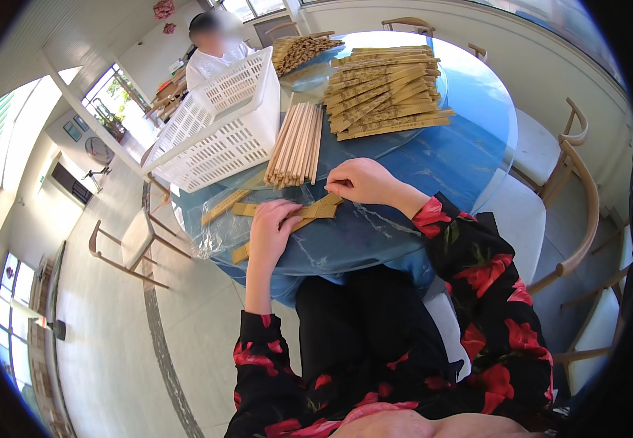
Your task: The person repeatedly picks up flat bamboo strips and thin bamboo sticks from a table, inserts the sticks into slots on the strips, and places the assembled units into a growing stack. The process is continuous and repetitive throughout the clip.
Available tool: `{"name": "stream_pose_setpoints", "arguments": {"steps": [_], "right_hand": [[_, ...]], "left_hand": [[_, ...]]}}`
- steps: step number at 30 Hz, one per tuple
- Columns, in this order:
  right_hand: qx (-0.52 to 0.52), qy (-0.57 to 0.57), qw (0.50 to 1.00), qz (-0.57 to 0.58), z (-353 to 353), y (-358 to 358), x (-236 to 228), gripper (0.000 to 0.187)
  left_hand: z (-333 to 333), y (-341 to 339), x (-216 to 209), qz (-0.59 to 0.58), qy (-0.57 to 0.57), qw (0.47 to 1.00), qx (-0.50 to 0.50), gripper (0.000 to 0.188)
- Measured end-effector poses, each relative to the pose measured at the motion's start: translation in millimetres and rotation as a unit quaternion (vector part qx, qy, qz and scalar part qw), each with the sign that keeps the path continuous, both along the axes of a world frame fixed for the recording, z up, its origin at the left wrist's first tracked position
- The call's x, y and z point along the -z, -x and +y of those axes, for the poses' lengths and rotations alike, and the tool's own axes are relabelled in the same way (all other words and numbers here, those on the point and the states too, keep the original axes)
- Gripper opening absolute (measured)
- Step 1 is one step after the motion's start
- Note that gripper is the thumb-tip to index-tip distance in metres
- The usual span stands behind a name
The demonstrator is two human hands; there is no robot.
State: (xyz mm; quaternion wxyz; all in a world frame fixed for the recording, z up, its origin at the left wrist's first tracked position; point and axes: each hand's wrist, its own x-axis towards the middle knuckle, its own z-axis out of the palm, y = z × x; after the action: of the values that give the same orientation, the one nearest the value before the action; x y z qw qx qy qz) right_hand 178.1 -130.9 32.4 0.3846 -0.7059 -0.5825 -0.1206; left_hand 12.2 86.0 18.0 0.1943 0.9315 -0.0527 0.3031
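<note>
Several golden-brown printed paper chopstick sleeves [320, 210] lie crossing one another at the table's near edge. My left hand [269, 229] is closed over them, its bent fingers and thumb gripping the middle of a sleeve. My right hand [364, 182] pinches the right end of a sleeve between thumb and fingertips. Just beyond my hands lies a bundle of pale wooden chopsticks [296, 144], their near ends toward me. A clear plastic bag [214, 225] lies crumpled beside and under the sleeves at the left.
A white slatted plastic basket [207, 157] stands at the left of the round, blue-covered table [469, 146]. Behind the chopsticks, a large stack of flat sleeves [386, 91] lies beside another pile [302, 55]. A person [214, 55] is across the table. Chairs [141, 237] surround it.
</note>
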Motion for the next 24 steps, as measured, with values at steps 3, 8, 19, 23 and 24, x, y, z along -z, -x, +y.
{"name": "stream_pose_setpoints", "arguments": {"steps": [3, 8, 19, 23, 24], "right_hand": [[-0.041, 0.059, 0.997, 0.041, -2, 6, 0, 0.023], [-0.059, 0.116, 0.991, -0.03, -5, 22, -5, 0.04], [-0.054, 0.142, 0.987, 0.048, 2, 22, -4, 0.03], [-0.034, 0.129, 0.99, 0.05, -13, 16, -3, 0.027], [-0.044, 0.119, 0.991, 0.051, -7, 15, 0, 0.027]], "left_hand": [[-3, -1, 2, -0.017, 0.0, 1.0, -0.002, 0.023], [-7, 0, 3, -0.028, -0.005, 1.0, -0.005, 0.021], [-3, 6, 2, -0.028, -0.009, 0.999, -0.022, 0.019], [-15, -5, 1, -0.035, -0.005, 0.999, -0.001, 0.018], [-12, -1, 1, -0.033, -0.008, 0.999, -0.01, 0.018]]}}
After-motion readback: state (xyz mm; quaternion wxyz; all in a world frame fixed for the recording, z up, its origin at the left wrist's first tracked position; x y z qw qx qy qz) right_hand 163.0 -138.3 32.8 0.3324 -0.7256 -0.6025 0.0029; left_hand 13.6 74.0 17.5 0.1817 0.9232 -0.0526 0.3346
